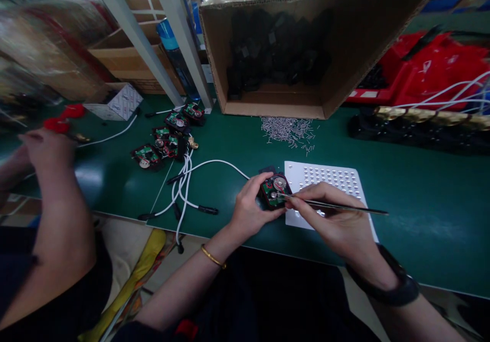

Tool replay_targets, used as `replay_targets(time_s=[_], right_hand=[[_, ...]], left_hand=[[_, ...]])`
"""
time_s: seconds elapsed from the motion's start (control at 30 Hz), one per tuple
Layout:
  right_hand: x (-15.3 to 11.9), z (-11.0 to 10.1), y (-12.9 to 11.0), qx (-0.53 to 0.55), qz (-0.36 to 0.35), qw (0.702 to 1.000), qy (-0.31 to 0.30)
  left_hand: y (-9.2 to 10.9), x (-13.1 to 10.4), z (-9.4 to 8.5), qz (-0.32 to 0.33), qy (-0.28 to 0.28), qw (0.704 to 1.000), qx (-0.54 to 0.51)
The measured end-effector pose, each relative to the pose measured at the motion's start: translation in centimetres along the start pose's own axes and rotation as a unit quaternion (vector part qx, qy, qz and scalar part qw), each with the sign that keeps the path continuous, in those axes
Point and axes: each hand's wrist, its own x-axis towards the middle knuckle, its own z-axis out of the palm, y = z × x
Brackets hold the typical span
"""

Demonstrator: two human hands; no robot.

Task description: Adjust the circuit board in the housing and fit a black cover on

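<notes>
My left hand (250,206) grips a small black device (276,182) whose open face shows a green circuit board and a round silver part. A white cable (220,162) leads from it to the left. Between the thumb and fingers of my right hand (333,217) are metal tweezers (337,206), their tips touching the board near a small round silver piece. Partly under my right hand lies a white sheet (325,171) with rows of small silver discs.
Several open devices (168,140) and cables (186,186) lie left. Behind are a pile of screws (285,129), a cardboard box (268,108) of black parts, and red bins (432,76). Black units (417,132) line the right. A co-worker's arm (61,189) is at far left.
</notes>
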Motion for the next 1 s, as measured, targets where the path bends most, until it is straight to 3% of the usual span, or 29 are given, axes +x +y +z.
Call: replay_targets(time_s=[0.2, 0.47, 0.63, 0.77, 1.0], right_hand=[[0.5, 0.2, 0.0, 0.026, 0.018, 1.000, 0.003], [0.3, -0.1, 1.5, 0.183, 0.143, 0.972, 0.036], [0.0, -0.2, 2.1, 0.133, 0.100, 0.980, 0.113], [-0.1, -0.2, 1.9, 0.133, 0.105, 0.981, 0.094], [-0.1, -0.1, 1.2, 0.118, 0.081, 0.983, 0.114]], left_hand=[[0.0, 0.1, -0.1, -0.003, -0.001, 1.000, -0.003], [0.5, 0.2, -0.1, 0.008, -0.010, 1.000, 0.018], [0.7, 0.2, -0.1, 0.010, -0.013, 1.000, 0.020], [0.6, 0.2, -0.2, -0.003, -0.011, 1.000, 0.014], [0.6, 0.2, -0.1, -0.012, -0.013, 1.000, 0.007]])
